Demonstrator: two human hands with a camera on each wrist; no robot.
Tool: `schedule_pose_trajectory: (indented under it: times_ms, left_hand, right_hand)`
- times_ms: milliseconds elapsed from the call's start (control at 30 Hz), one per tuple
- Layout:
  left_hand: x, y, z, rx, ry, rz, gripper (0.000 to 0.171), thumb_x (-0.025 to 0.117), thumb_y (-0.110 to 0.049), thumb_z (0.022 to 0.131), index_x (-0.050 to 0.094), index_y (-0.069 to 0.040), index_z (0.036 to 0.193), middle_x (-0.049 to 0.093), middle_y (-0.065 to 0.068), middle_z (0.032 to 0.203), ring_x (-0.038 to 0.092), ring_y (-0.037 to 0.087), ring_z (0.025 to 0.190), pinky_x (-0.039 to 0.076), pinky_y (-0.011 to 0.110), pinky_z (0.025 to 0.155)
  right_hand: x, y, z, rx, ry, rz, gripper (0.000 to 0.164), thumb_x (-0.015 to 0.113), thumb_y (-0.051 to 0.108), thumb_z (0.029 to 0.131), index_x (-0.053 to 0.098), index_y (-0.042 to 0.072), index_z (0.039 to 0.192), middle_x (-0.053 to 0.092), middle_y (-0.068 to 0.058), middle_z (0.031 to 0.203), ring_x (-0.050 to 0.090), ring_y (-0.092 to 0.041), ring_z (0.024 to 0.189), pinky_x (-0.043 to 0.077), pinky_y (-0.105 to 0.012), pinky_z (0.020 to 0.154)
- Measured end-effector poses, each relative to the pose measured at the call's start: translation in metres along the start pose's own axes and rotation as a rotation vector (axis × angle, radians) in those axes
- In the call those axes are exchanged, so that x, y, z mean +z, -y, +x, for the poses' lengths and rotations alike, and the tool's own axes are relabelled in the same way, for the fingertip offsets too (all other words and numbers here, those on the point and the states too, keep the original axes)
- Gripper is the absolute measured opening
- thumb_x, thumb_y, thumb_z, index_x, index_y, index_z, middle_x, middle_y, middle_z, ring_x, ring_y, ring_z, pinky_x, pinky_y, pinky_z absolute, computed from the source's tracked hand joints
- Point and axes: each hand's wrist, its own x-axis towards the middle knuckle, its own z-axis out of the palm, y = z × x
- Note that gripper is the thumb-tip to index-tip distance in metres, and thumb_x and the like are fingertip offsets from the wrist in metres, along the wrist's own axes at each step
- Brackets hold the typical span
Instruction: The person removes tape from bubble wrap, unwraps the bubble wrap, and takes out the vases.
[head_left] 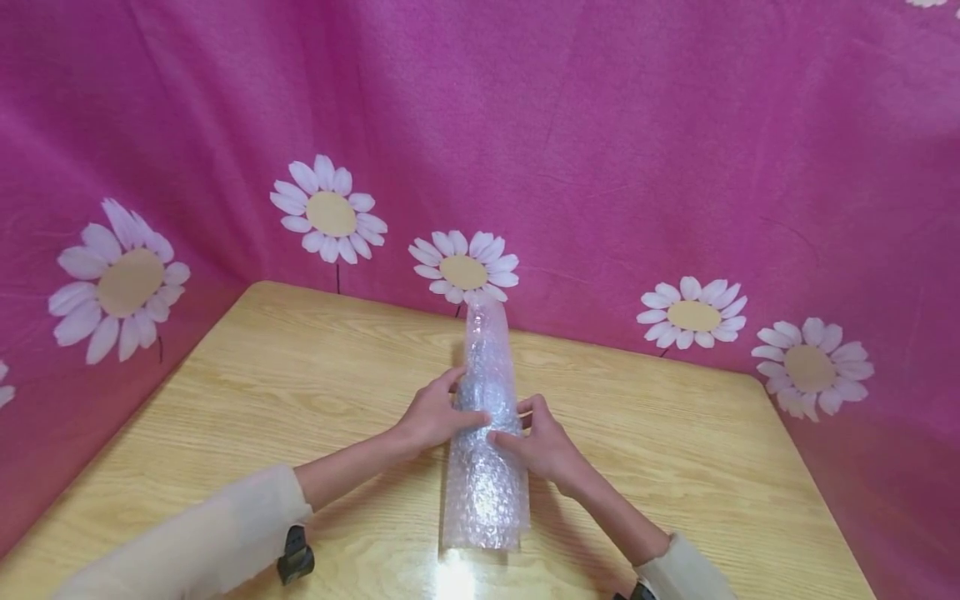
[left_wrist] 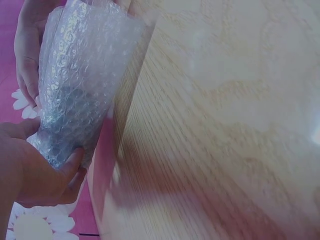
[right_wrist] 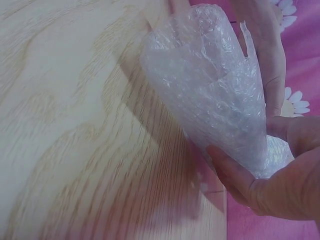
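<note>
– Cream cloth makes up the left sleeve (head_left: 225, 525); what comes next?
– The left hand (head_left: 437, 414), its thumb over the top, grips the bubble-wrap roll (head_left: 486, 496) by its left flank. The roll lies lengthwise between both hands, over the middle of the surface (head_left: 675, 450).
– And rightward?
– The right hand (head_left: 549, 443) grips the other flank, its thumb nearly meeting the left one.
– How would it handle?
– Light, soft and slightly slippery, I judge; bubbles crush, so take it mid-length, gently.
– Any extra from the wrist views?
– The left shows a darker patch (left_wrist: 70, 112), possibly something inside, though the film blurs it; the right shows a loose strip (right_wrist: 246, 41) that the head view misses.
</note>
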Motion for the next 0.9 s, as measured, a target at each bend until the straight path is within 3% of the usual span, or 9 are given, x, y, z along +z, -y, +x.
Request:
schedule_pose_trajectory:
  times_ms: [533,900]
  left_hand:
    - [0.013,-0.003,0.003,-0.016,0.029,-0.017,0.089,0.083,-0.024,0.081,0.036,-0.005,0.154,0.052,0.024,0.138,0.055,0.038,0.119,0.053,0.048,0.093]
    - [0.024,-0.003,0.006,-0.007,0.057,-0.036,0.088,0.083,-0.026,0.081,0.036,-0.006,0.153,0.052,0.024,0.137,0.056,0.037,0.118,0.054,0.047,0.092]
  right_hand:
    - [-0.006,-0.009,-0.006,0.001,-0.009,0.067,0.042,0.076,0.014,0.088,0.044,0.0,0.111,0.056,-0.019,0.108,0.061,-0.027,0.086,0.057,-0.037,0.067]
    - [-0.013,-0.018,-0.01,0.017,-0.03,0.04,0.042,0.077,0.014,0.087,0.045,0.0,0.11,0.056,-0.018,0.108,0.06,-0.025,0.086,0.056,-0.036,0.067]
